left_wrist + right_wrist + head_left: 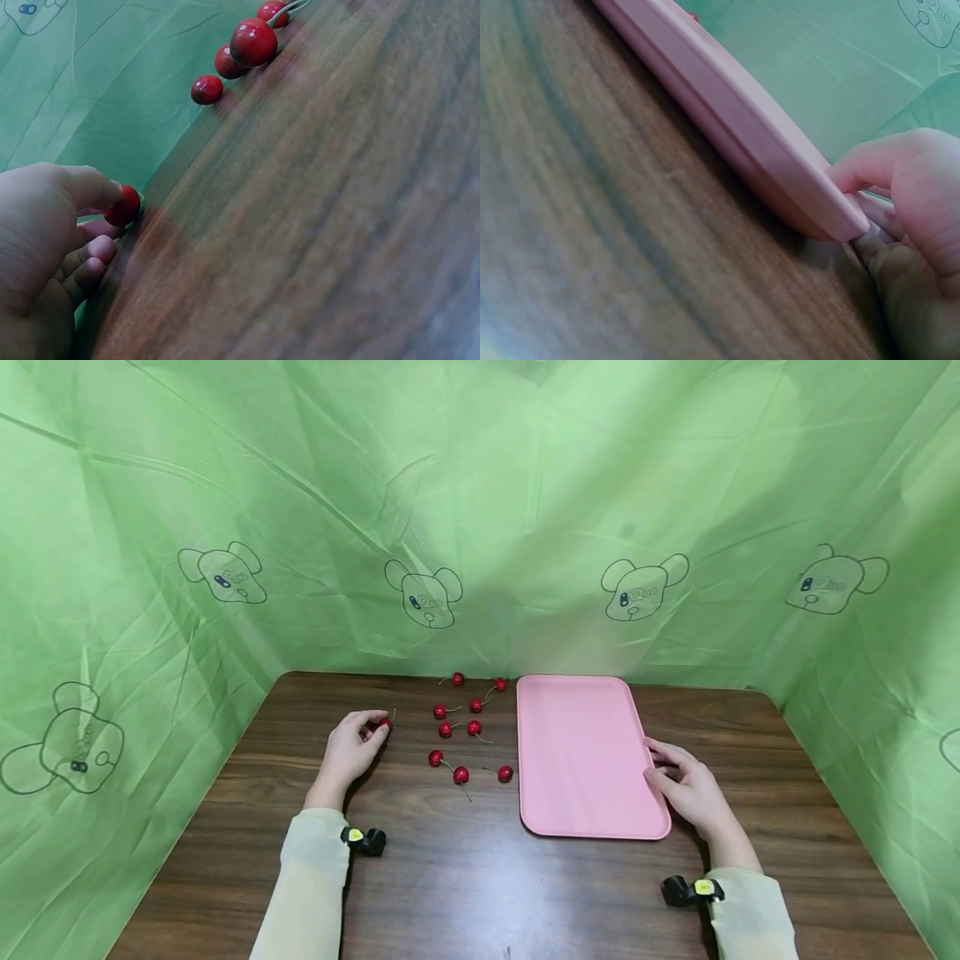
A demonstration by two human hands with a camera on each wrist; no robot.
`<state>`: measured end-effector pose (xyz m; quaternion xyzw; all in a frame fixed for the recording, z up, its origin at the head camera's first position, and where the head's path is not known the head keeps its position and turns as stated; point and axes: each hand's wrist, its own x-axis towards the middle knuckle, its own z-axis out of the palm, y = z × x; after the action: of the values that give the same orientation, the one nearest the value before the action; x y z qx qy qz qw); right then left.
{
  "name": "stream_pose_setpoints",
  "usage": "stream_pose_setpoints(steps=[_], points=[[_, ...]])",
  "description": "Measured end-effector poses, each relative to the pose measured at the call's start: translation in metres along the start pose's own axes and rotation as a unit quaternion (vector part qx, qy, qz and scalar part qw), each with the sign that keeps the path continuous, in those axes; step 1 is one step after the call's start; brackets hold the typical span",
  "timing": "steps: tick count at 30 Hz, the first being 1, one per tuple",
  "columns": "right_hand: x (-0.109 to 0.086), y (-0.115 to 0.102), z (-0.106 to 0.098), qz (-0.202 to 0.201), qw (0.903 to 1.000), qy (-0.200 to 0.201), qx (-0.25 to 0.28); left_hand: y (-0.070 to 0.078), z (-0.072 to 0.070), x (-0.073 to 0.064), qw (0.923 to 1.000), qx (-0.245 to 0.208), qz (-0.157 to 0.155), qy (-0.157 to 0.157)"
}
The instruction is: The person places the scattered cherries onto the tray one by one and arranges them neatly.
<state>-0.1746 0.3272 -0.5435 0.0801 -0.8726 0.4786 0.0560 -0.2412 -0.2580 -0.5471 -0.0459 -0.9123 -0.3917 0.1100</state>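
Observation:
My left hand pinches a red cherry between thumb and fingertips at the left part of the table, its thin stem pointing up in the head view. Several more cherries with stems lie to the right of that hand, among them one cherry close by and another cherry beside the tray. A flat pink tray lies right of the cherries with nothing on it. My right hand grips the tray's right edge; in the right wrist view its thumb lies over the rim and the other fingers are partly hidden.
The dark wooden table has rounded far corners. Green fabric with printed bear heads hangs behind it and along both sides. A black wrist camera sits on the left sleeve, and another camera on the right.

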Motion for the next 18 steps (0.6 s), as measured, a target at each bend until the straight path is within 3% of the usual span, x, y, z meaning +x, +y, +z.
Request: stream_pose_setpoints(steps=[8, 18], points=[[-0.0005, 0.0026, 0.0005, -0.020, 0.9996, 0.005, 0.020, 0.0016, 0.0007, -0.0008, 1.0000, 0.002, -0.002, -0.005], [0.0011, 0.0037, -0.0004, 0.001, 1.0000, -0.005, 0.001, 0.0013, -0.0007, -0.0011, 0.9998, 0.010, 0.014, -0.011]])
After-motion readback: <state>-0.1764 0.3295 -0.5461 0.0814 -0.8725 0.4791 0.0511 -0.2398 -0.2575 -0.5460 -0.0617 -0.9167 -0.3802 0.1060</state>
